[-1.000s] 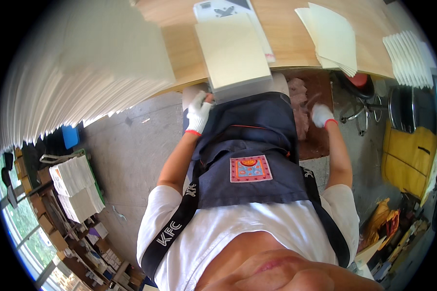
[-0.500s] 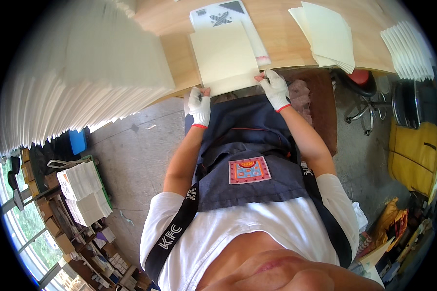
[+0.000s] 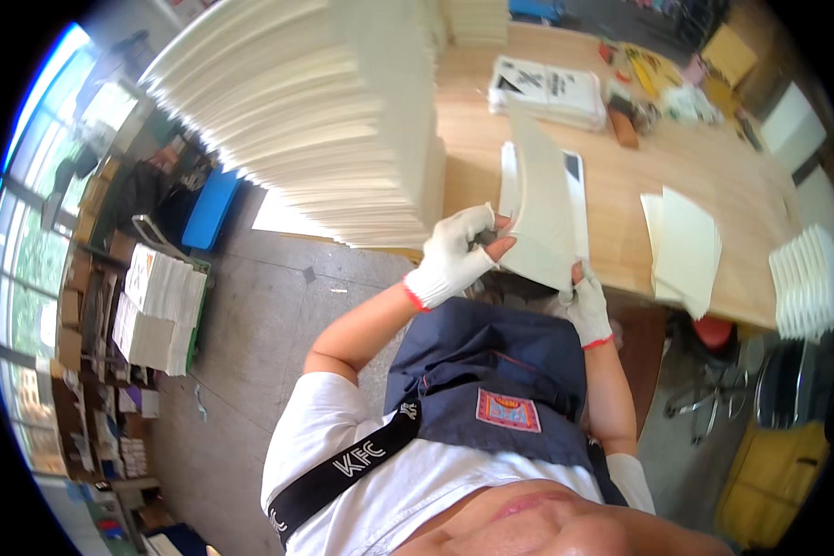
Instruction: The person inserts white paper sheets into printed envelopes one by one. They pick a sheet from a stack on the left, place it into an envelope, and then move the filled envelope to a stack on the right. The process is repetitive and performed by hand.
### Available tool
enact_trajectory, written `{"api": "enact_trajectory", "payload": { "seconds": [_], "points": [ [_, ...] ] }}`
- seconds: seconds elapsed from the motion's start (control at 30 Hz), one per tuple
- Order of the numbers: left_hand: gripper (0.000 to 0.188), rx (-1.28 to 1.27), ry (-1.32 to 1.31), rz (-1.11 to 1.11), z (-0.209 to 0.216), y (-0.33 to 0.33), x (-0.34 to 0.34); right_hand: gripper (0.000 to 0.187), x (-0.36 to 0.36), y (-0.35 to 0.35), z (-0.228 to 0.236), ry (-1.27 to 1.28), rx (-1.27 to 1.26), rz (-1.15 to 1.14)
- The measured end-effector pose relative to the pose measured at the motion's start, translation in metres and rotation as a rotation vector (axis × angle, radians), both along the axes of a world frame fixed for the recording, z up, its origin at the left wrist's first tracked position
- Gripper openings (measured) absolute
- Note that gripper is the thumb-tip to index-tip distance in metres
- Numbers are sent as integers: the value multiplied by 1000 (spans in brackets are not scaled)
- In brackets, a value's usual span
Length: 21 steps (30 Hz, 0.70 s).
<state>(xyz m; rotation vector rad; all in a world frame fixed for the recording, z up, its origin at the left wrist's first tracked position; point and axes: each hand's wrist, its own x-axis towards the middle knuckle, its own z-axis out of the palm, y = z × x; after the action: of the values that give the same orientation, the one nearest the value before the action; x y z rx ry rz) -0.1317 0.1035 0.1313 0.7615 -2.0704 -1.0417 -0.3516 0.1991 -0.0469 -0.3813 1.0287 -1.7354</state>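
A cream paper sheet [image 3: 544,208], or a thin folded piece of such paper, is raised and curved above the table's near edge. My left hand [image 3: 454,252], in a white glove with bare fingertips, has thumb and forefinger at its left edge and appears to pinch it. My right hand [image 3: 588,306], gloved alike, grips its near right corner between thumb and fingers. Beneath lies a white printed piece [image 3: 575,199] with a dark corner, mostly covered by the sheet.
Tall stacks of cream paper [image 3: 343,139] rise at the left of the wooden table [image 3: 621,176]. Loose cream sheets [image 3: 686,246] and a fanned stack [image 3: 803,278] lie right. Farther back are a printed stack [image 3: 547,93] and small tools [image 3: 624,120]. A stool [image 3: 713,338] stands below right.
The view has swung left and up, showing more tabletop. The cream sheet has gone from nearly flat to raised and curved. My left hand has moved up along its left edge.
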Motion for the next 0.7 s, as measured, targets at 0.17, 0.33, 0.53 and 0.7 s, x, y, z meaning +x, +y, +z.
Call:
{"api": "enact_trajectory", "payload": {
  "seconds": [0.17,0.33,0.53,0.7],
  "points": [
    [24,-731,60,199,149,2,61,21,27,-35,185,224,-275,118],
    [37,-812,404,374,254,-53,125,21,67,-128,368,1092,-876,-172],
    [33,-738,-292,414,283,-155,196,13,123,-202,400,814,-667,344],
    [41,-538,333,738,180,-127,173,20,82,-142,352,724,-716,258]
  ]
}}
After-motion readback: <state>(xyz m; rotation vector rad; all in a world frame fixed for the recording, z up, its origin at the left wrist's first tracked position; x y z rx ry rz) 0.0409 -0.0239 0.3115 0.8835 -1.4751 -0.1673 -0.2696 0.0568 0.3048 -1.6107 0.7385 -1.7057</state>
